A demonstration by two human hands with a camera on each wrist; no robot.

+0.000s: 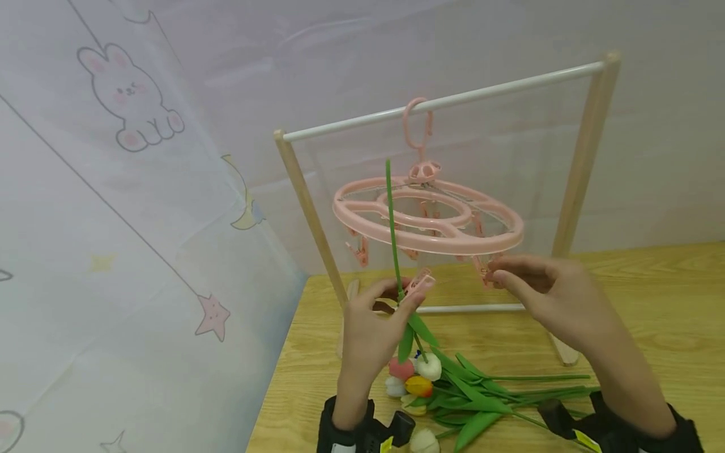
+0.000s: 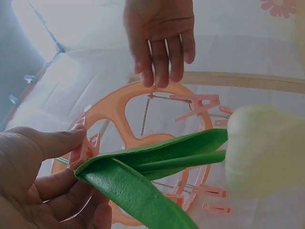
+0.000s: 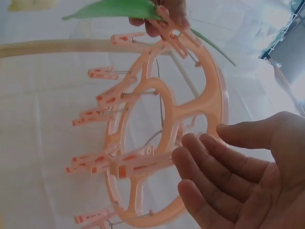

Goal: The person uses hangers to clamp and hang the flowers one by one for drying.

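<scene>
My left hand [image 1: 370,327] pinches a pink clothespin [image 1: 420,284] below the near rim of a pink clip hanger [image 1: 481,242]. Within the same grip is the green stem [image 1: 391,226] of an artificial white tulip [image 2: 257,152]. The tulip hangs head down, its stem rising past the hanger's rim and its leaves [image 2: 128,191] below my fingers. My right hand [image 1: 566,302] is at the hanger's right side, beside another hanging clothespin [image 1: 483,270]. Its fingers [image 3: 224,176] are loosely extended, with nothing gripped between them.
The hanger's hook [image 1: 413,126] loops over the white bar [image 1: 510,85] of a wooden-legged rack. More clothespins [image 3: 102,71] dangle around the rings. Several artificial tulips [image 1: 419,385] lie bunched on the wooden table [image 1: 668,340]. A printed cloth [image 1: 170,251] stands at the left.
</scene>
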